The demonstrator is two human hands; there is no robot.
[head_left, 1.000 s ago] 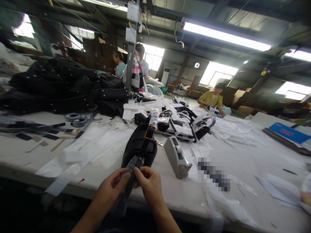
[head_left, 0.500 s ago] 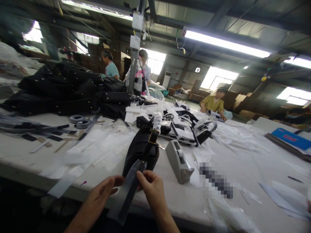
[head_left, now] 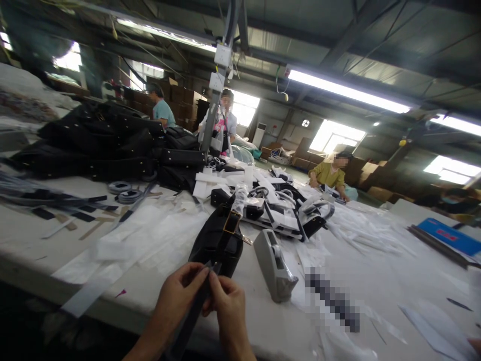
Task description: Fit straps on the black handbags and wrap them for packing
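Note:
A black handbag with a gold buckle lies on the table right in front of me. Its black strap runs toward me over the table edge, with thin translucent wrapping along it. My left hand pinches the wrapped strap near the bag. Close against it, my right hand pinches the same spot from the other side, thumbs almost touching. The fingertips partly hide the wrapping. A grey tape dispenser stands just right of the bag.
Black bags are heaped at the left. White wrapping sheets and dark strips cover the left table. More bags and packing pieces lie behind. A blue box sits at the right. Several people work farther back.
My left hand, half open beside the strap before, has moved up and right and now pinches it beside my right hand. The loose film is now folded around the strap.

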